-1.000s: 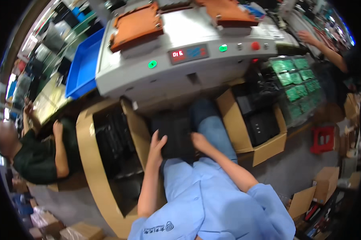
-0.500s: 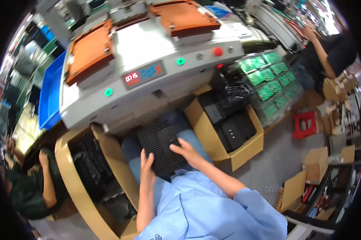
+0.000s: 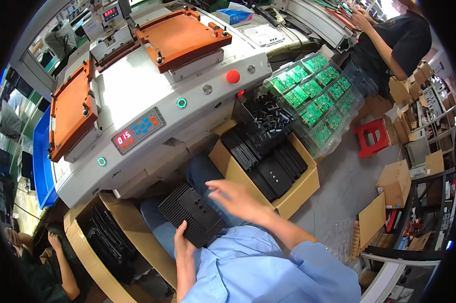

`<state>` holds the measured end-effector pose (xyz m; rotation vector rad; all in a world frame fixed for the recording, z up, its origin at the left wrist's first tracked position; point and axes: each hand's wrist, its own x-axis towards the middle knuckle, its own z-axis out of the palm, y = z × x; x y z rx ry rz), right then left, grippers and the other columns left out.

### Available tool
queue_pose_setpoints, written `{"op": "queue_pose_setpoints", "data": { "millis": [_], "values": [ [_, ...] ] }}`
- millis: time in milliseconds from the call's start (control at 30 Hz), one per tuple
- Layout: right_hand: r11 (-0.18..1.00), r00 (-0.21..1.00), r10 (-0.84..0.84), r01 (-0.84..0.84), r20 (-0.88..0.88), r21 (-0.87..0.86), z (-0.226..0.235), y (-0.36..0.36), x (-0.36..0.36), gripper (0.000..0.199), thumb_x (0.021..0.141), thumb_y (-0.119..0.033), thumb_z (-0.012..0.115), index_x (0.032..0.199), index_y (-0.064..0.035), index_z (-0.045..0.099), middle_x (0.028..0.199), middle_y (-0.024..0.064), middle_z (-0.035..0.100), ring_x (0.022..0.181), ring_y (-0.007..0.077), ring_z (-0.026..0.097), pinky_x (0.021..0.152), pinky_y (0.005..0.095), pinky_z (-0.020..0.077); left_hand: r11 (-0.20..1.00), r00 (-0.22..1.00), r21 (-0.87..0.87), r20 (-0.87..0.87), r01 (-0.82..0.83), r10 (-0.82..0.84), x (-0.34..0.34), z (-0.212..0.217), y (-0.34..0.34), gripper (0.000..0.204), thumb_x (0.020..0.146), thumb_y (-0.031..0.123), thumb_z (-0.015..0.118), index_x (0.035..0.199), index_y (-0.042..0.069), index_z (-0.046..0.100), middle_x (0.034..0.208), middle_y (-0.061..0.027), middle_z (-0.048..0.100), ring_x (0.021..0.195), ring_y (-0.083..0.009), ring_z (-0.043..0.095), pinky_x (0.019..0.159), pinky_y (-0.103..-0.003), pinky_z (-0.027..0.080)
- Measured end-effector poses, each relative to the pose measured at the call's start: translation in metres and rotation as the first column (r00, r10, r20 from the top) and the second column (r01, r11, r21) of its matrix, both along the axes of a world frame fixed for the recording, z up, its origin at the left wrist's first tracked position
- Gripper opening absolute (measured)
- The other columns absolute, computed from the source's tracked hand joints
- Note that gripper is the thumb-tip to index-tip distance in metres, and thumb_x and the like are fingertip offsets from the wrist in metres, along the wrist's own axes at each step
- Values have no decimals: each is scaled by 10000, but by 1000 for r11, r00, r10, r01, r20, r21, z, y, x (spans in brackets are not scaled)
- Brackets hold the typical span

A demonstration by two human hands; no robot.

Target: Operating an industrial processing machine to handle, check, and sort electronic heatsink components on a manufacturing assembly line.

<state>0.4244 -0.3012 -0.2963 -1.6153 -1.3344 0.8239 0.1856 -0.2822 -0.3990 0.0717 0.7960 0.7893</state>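
With my left hand [image 3: 183, 241] gripping the near edge of the black finned plate [image 3: 191, 214] on my lap and my right hand [image 3: 234, 198] open at its 3 o'clock, that one-handed hold risks the plate sliding off.

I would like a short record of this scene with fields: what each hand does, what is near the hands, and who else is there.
left hand: grips the near edge of a black ribbed plate on the lap
right hand: open, blurred, above the lap, holding nothing
right side: cardboard box of black plates
left side: second box with black parts
front: grey machine with orange fixtures
others: person in black standing; another person's arm at lower left
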Motion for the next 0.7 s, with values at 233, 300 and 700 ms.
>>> {"op": "queue_pose_setpoints", "data": {
  "millis": [233, 300, 700],
  "values": [
    [935, 643, -353, 267, 679, 233, 97, 42, 176, 123, 840, -98, 639, 951, -45, 646, 921, 113, 661, 858, 286, 627, 760, 359, 494, 998, 998, -2, 19, 61, -61, -6, -11, -3, 318, 856, 37, 596, 1168, -5, 550, 1085, -136, 640, 951, -255, 654, 846, -382, 552],
    [977, 625, -167, 208, 763, 44, 69, 58, 230, 173, 797, -74, 651, 966, -42, 634, 936, 134, 641, 922, 332, 623, 785, 397, 503, 998, 995, 45, -93, 46, -42, -2, -6, -7, 343, 848, 20, 600, 1184, -5, 537, 1083, -137, 639, 947, -255, 654, 848, -372, 550],
    [972, 378, 45, 198, 925, -129, 46, 77, 244, 230, 766, -139, 688, 907, -7, 563, 874, 178, 611, 824, 385, 626, 704, 457, 523, 994, 995, 91, -90, 58, -50, -2, 9, -17, 443, 815, 45, 640, 1240, 20, 515, 1149, -117, 604, 1046, -260, 604, 930, -380, 499]
  ]
}}
